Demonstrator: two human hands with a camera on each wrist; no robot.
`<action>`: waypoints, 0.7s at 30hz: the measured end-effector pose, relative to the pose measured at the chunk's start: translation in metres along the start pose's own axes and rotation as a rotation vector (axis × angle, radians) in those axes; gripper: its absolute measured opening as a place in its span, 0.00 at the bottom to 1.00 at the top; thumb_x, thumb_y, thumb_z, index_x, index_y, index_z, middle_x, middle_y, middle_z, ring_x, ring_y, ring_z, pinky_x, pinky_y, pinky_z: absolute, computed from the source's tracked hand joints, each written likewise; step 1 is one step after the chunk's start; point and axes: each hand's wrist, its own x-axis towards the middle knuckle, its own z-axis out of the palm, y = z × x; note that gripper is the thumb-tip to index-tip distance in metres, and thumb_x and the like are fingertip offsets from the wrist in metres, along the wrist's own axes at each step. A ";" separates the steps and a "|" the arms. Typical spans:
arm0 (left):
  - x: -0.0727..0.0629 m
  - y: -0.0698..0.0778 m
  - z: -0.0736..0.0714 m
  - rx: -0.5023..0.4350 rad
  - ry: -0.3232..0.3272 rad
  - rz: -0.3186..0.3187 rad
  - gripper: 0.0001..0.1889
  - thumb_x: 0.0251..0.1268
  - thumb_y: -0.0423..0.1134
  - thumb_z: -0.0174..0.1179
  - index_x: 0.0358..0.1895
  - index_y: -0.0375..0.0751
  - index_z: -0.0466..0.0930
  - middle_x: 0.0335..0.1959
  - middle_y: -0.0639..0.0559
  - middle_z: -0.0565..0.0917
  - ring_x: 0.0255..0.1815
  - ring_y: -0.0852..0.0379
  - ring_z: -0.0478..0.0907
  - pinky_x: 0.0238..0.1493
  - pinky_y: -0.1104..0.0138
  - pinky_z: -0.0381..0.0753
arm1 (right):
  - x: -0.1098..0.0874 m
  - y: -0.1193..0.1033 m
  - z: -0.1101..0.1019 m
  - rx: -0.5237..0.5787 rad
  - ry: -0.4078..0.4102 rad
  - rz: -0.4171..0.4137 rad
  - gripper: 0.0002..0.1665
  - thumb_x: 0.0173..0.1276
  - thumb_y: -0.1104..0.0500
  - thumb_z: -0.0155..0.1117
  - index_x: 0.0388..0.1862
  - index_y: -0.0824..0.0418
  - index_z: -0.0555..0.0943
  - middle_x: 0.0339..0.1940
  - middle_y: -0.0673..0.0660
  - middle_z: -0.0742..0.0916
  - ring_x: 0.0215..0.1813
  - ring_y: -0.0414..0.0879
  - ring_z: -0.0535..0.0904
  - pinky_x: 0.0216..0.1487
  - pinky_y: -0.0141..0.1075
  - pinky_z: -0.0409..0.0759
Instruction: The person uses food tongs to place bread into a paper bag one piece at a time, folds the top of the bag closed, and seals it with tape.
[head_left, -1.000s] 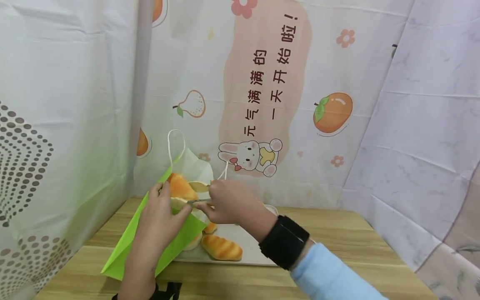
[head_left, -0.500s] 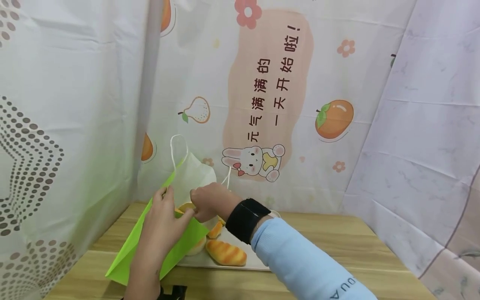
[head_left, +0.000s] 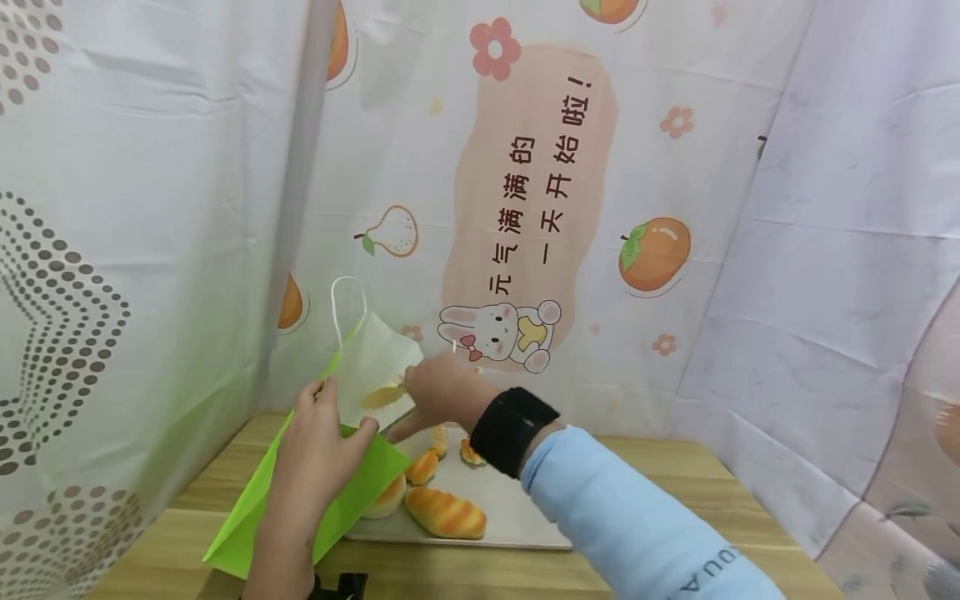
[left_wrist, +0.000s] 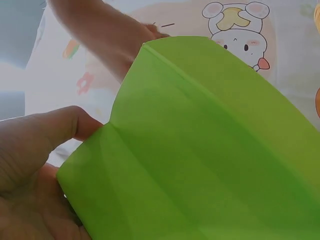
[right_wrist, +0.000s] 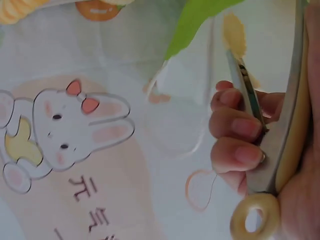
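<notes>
My left hand (head_left: 318, 442) holds the rim of a bright green paper bag (head_left: 367, 479), which leans with its mouth facing right. In the left wrist view the thumb and fingers pinch the bag's edge (left_wrist: 85, 165). My right hand (head_left: 446, 387) is at the bag's mouth, gripping a pair of tongs (right_wrist: 267, 172) with a pale ring at the handle end. One yellow tong tip (head_left: 382, 396) shows against the bag's white inside; no bread is seen between the arms. What lies deeper in the bag is hidden.
Behind and right of the bag, a pale tray (head_left: 517, 517) rests on the wooden table (head_left: 660, 500). On it are a striped loaf (head_left: 446, 512), a round bun (head_left: 386, 498) and several smaller pieces, including an orange one (head_left: 422, 468). A printed curtain (head_left: 637, 350) hangs behind.
An orange piece of bread held in the tongs went down into the bag and is out of sight. The right hand dipped to the mouth, then drew back slightly with the tongs. The left hand kept its hold.
</notes>
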 end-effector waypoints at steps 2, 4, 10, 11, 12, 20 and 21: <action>0.000 -0.001 -0.001 0.006 -0.004 -0.004 0.41 0.70 0.45 0.59 0.75 0.19 0.54 0.75 0.22 0.55 0.61 0.20 0.71 0.55 0.35 0.74 | -0.008 0.016 -0.004 0.054 0.028 0.004 0.46 0.55 0.16 0.57 0.44 0.56 0.82 0.27 0.47 0.81 0.29 0.42 0.76 0.32 0.33 0.78; 0.001 -0.002 -0.003 0.005 0.000 -0.002 0.41 0.70 0.45 0.58 0.74 0.19 0.54 0.74 0.21 0.55 0.59 0.20 0.72 0.55 0.35 0.75 | -0.019 0.035 -0.007 0.095 0.086 0.007 0.49 0.56 0.17 0.57 0.51 0.57 0.81 0.36 0.50 0.85 0.32 0.44 0.79 0.35 0.35 0.81; 0.002 -0.006 -0.010 -0.020 0.016 -0.003 0.41 0.70 0.44 0.57 0.74 0.17 0.53 0.75 0.21 0.54 0.66 0.21 0.66 0.59 0.34 0.71 | -0.062 0.093 0.012 0.190 0.355 0.092 0.50 0.58 0.22 0.62 0.61 0.60 0.73 0.44 0.55 0.83 0.30 0.45 0.76 0.31 0.41 0.79; 0.003 -0.007 -0.011 -0.022 0.017 -0.003 0.41 0.70 0.43 0.56 0.74 0.17 0.53 0.75 0.21 0.54 0.67 0.21 0.64 0.60 0.33 0.70 | -0.070 0.101 0.021 0.217 0.402 0.121 0.48 0.58 0.23 0.64 0.59 0.61 0.72 0.40 0.54 0.82 0.28 0.44 0.75 0.29 0.40 0.77; 0.003 -0.007 -0.012 -0.024 0.016 -0.005 0.41 0.70 0.44 0.56 0.75 0.17 0.52 0.75 0.21 0.54 0.68 0.21 0.63 0.61 0.33 0.69 | -0.077 0.108 0.032 0.250 0.451 0.151 0.46 0.58 0.25 0.66 0.55 0.61 0.72 0.36 0.54 0.80 0.27 0.45 0.74 0.25 0.38 0.75; 0.002 -0.008 -0.011 -0.033 0.008 -0.018 0.41 0.69 0.43 0.57 0.75 0.17 0.53 0.75 0.21 0.55 0.69 0.22 0.62 0.63 0.33 0.67 | -0.140 0.109 0.156 0.482 0.437 0.393 0.42 0.62 0.28 0.65 0.54 0.62 0.73 0.31 0.54 0.82 0.20 0.41 0.70 0.20 0.35 0.69; 0.002 -0.008 -0.011 -0.035 0.005 -0.019 0.41 0.69 0.43 0.57 0.75 0.17 0.53 0.75 0.21 0.54 0.70 0.21 0.61 0.64 0.32 0.66 | -0.146 0.102 0.170 0.485 0.374 0.393 0.43 0.62 0.26 0.63 0.53 0.62 0.74 0.31 0.53 0.83 0.20 0.40 0.69 0.19 0.34 0.68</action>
